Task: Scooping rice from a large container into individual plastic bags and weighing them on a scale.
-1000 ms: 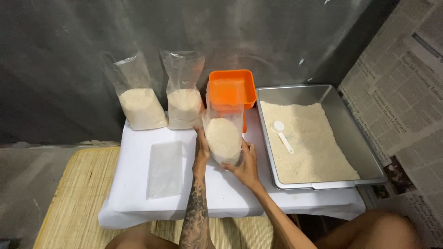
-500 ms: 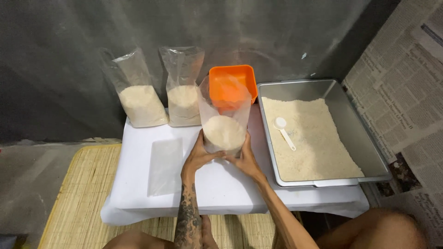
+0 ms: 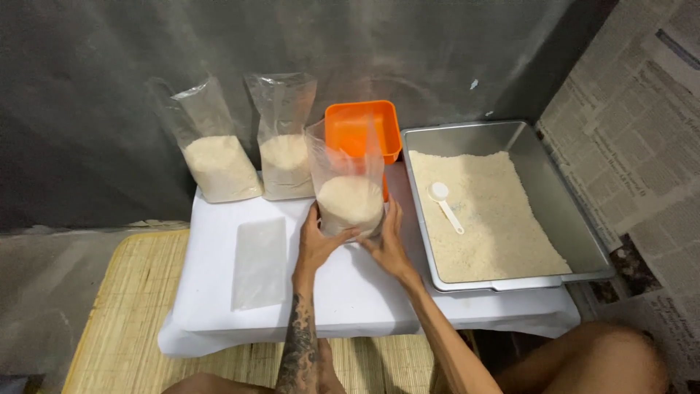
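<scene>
A clear plastic bag (image 3: 348, 195) partly filled with pale grain stands upright on the white table (image 3: 364, 292) in front of an orange tub (image 3: 361, 130). My left hand (image 3: 315, 244) grips the bag's lower left side and my right hand (image 3: 386, 244) holds its lower right side. Two more filled bags stand against the dark wall, one at far left (image 3: 215, 164) and one beside it (image 3: 286, 164). An empty flat plastic bag (image 3: 259, 261) lies on the table left of my left hand.
A metal tray (image 3: 558, 208) holding pale grain and a white scoop (image 3: 445, 204) sits to the right. Newspaper (image 3: 634, 131) covers the right wall and floor. A woven mat (image 3: 124, 314) lies under the table at left. My knee (image 3: 590, 357) shows bottom right.
The bag came down from being held up to resting on the table. Both hands slid lower around its base.
</scene>
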